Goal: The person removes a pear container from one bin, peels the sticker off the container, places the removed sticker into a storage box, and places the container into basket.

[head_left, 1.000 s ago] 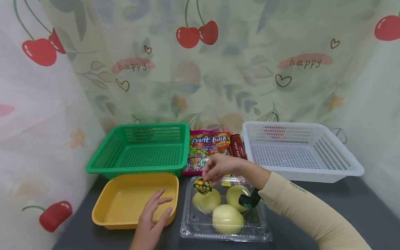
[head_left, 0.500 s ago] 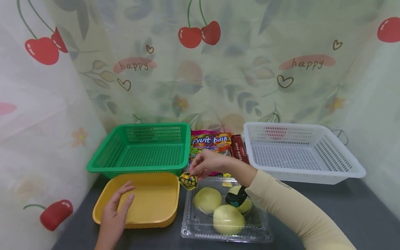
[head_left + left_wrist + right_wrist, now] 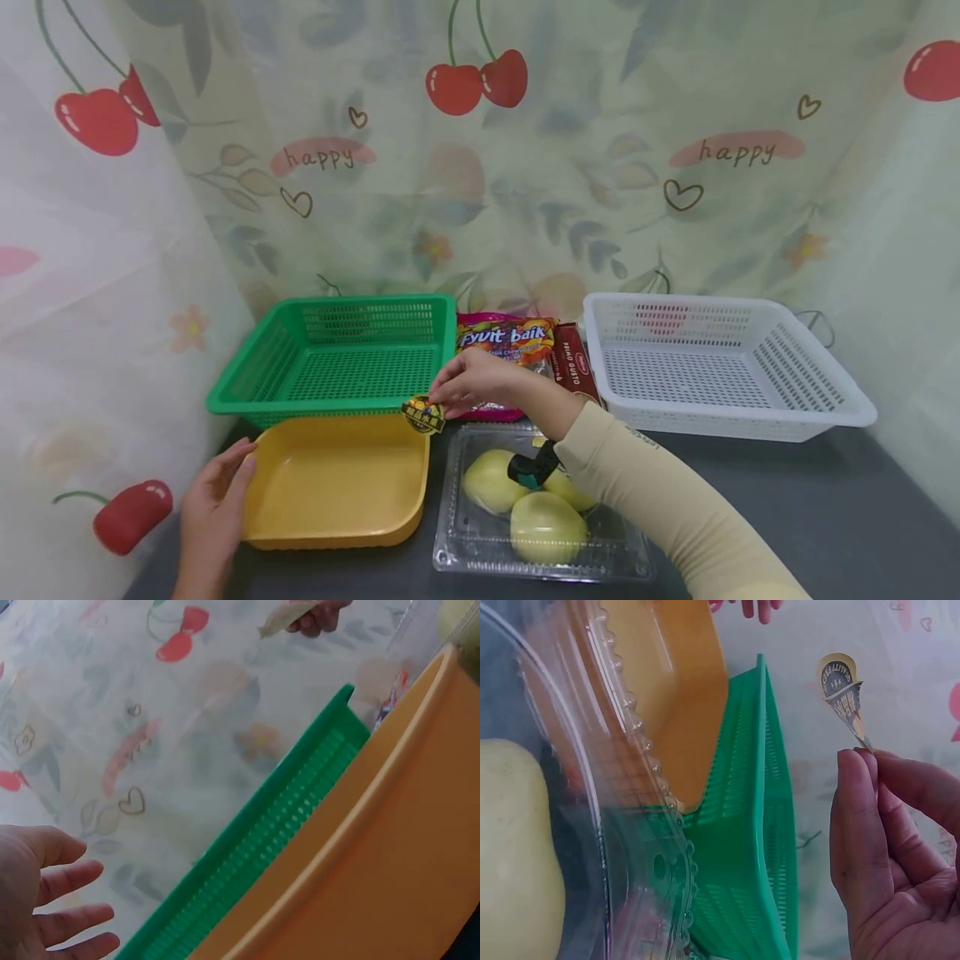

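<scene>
Your right hand (image 3: 472, 382) pinches the sticker (image 3: 422, 416) by its edge, likely to limit sticking; your left hand (image 3: 213, 507) is spread beside the yellow tub (image 3: 337, 492).

Softly lit, a bit dim. Shiny on the clear box (image 3: 476, 557). Blurry on the sticker (image 3: 422, 415), fuzzy in both wrist views.

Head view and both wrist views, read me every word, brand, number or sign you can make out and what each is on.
"happy", twice, on the backdrop.
"Fyvit baik" on the colourful bag; its finer print is too small to read surely.
"PRIMO GUSTO" on the dark red packet; its oval logo is too small.
Sticker in the right hand: lettering too blurred.
Sleeve: print too small.
No readable numbers.
</scene>
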Tool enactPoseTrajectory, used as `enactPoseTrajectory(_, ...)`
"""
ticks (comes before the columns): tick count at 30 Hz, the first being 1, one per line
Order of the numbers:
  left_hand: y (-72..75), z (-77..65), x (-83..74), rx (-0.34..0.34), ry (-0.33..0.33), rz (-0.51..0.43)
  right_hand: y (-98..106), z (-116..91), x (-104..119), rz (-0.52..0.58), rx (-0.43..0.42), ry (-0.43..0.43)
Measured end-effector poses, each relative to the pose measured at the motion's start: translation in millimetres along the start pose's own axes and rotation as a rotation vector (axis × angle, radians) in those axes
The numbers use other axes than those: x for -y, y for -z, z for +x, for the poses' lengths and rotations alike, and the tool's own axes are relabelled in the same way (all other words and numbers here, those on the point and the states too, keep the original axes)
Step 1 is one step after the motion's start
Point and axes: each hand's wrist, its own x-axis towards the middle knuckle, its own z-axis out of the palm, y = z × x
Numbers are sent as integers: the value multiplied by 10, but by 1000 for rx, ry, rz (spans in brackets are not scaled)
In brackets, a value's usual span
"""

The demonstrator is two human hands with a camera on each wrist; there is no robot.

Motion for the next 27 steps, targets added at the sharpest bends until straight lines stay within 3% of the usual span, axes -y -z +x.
enactPoseTrajectory(2, 30, 50, 56, 8, 49, -5, -11, 40, 5, 9, -11, -6)
enactPoseTrajectory(5, 56, 110, 154, 20, 50, -3, -17, 104, 5, 30, -27, -18)
enactPoseTrajectory(13, 54, 155, 389, -24, -102, -117, -69, 224, 77, 42, -41, -50)
enactPoseTrajectory(27, 47, 150, 467, -80, -92, 13, -226, 376, 89, 68, -36, -49)
